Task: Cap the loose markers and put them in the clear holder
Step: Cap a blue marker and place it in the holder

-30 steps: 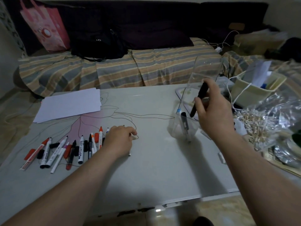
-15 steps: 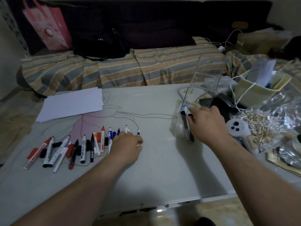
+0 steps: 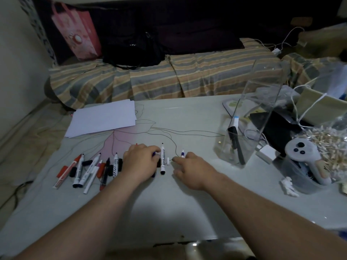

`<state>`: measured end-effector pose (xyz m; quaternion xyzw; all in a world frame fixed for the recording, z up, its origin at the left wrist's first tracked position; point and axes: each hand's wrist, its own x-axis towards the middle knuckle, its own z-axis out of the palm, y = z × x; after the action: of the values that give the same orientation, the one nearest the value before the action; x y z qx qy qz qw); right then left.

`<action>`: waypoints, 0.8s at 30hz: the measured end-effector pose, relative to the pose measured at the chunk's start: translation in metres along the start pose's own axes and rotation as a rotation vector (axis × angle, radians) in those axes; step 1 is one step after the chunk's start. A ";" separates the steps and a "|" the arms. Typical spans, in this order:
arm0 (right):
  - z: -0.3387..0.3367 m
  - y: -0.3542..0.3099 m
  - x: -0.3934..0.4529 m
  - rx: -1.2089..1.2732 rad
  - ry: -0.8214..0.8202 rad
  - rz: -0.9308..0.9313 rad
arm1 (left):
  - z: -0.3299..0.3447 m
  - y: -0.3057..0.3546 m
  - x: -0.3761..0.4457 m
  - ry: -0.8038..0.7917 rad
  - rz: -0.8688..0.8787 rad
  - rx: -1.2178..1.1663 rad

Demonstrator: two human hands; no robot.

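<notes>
Curled fingers of the left hand (image 3: pixel 140 162) pinch a blue-tipped marker (image 3: pixel 154 154) against the table (image 3: pixel 187 203); whether it holds anything more cannot be told. Loose markers (image 3: pixel 90 169), slim plastic barrels with scattered caps, fan out toward the left edge. Just right, an uncapped white marker (image 3: pixel 162 159) lies flat. Relaxed, the right hand (image 3: pixel 191 169) reaches beside a small white cap (image 3: pixel 168 161). Bare tabletop separates it from the clear holder (image 3: pixel 246 132), angular and glossy, holding two markers.
</notes>
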<state>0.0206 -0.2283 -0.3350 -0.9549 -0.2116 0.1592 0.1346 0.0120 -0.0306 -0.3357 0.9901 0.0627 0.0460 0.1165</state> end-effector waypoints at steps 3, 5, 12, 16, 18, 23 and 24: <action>0.008 0.000 0.006 -0.043 0.058 0.054 | 0.010 0.004 -0.003 0.037 0.091 0.055; 0.010 0.005 0.007 -0.086 0.111 0.088 | 0.018 0.013 -0.007 0.062 0.169 0.097; 0.000 0.030 -0.012 0.011 0.121 0.215 | 0.028 0.028 -0.002 0.042 0.239 0.208; -0.012 0.042 -0.019 0.080 0.101 0.263 | 0.034 0.040 -0.003 0.014 0.234 0.230; -0.019 0.046 -0.022 0.097 0.112 0.270 | 0.034 0.041 -0.002 0.008 0.222 0.209; -0.029 0.048 -0.029 0.114 0.100 0.259 | 0.030 0.043 -0.003 -0.028 0.208 0.198; -0.031 0.047 -0.030 0.108 0.091 0.248 | 0.030 0.043 -0.003 -0.037 0.207 0.197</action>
<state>0.0226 -0.2887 -0.3145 -0.9713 -0.0767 0.1423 0.1744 0.0172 -0.0789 -0.3546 0.9986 -0.0375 0.0333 0.0144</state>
